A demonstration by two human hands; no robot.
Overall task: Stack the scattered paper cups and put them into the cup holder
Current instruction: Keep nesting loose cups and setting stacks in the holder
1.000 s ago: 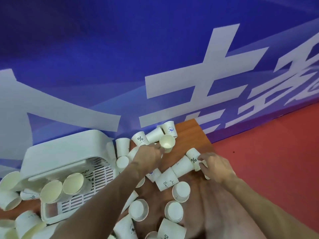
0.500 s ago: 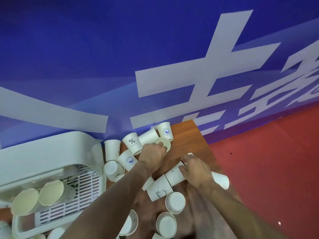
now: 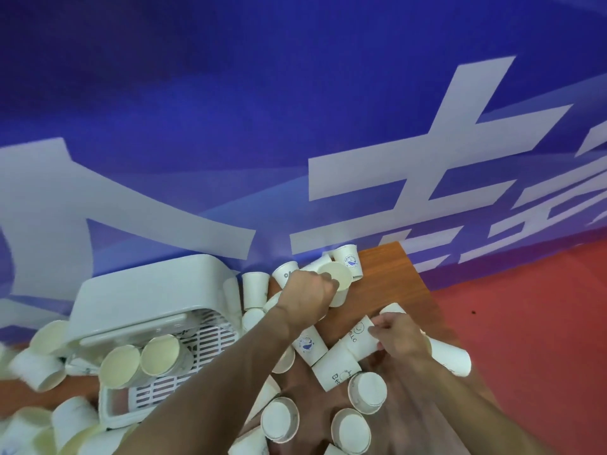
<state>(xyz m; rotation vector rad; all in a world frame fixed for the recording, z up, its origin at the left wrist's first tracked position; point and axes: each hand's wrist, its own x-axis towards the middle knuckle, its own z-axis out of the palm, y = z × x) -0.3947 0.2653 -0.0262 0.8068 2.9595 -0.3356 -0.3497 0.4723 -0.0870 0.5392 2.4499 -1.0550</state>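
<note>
Several white paper cups lie scattered on a brown wooden table (image 3: 391, 284). My left hand (image 3: 307, 295) grips one cup (image 3: 338, 280) by its side, its open mouth turned up toward me. My right hand (image 3: 399, 336) holds a stack of cups (image 3: 446, 356) that sticks out to the right, and its fingers touch a lying cup marked "HELLO" (image 3: 359, 338). The white plastic cup holder (image 3: 147, 297) stands at the left with two cup stacks (image 3: 141, 359) lying in its slotted tray.
A blue banner with large white characters (image 3: 295, 126) hangs right behind the table. Red floor (image 3: 525, 323) lies beyond the table's right edge. Upside-down cups (image 3: 368, 390) sit near the front; more cups (image 3: 42, 362) pile up at the left.
My left hand has tilted its cup so the mouth faces up. My right hand has come nearer along the table with its stack and now touches the "HELLO" cup. The view shifted.
</note>
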